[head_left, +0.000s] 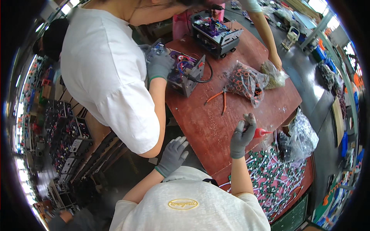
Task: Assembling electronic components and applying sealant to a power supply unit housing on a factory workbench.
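Holding a small red-tipped bottle [259,133] above the near edge of the brown table [208,123], my right hand [242,136] has its gloved fingers clamped round it. My left hand [173,155] hangs off the table's near-left corner, fingers loosely apart, empty. I judge dispensing is in hand; next calls for steady aim at a part.

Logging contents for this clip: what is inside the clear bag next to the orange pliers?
The clear bag holds many small black ring-shaped parts with red bits. Those deeper in the pile are covered. The pliers lie outside it.
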### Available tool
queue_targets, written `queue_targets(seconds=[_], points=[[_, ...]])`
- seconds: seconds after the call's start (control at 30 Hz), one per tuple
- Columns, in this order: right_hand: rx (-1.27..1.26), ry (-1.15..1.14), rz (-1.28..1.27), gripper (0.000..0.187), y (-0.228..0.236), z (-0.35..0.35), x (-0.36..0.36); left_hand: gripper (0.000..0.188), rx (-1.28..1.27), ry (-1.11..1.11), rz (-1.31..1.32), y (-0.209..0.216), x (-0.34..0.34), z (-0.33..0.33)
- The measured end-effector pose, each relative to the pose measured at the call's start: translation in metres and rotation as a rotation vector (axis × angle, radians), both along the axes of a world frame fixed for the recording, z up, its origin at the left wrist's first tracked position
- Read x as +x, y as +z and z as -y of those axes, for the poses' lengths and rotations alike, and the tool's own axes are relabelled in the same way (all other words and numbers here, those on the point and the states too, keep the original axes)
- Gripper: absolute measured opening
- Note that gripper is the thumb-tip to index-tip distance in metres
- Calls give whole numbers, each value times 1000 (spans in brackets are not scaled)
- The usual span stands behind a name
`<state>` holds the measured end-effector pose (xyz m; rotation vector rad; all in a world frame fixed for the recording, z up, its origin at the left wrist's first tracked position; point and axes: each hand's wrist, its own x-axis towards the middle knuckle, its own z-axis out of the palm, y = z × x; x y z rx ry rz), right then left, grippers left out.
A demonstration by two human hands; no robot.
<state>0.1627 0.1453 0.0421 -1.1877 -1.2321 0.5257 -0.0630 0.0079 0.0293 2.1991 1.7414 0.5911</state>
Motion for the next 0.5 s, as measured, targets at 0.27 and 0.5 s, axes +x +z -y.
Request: queue_targets(seconds=[0.27,0.5], points=[[42,155,18,39,-1,-18,-18,40,-27,97,16,-5,3,9],[139,231,73,37,-16,-33,-20,39,40,196,14,-26,7,20]])
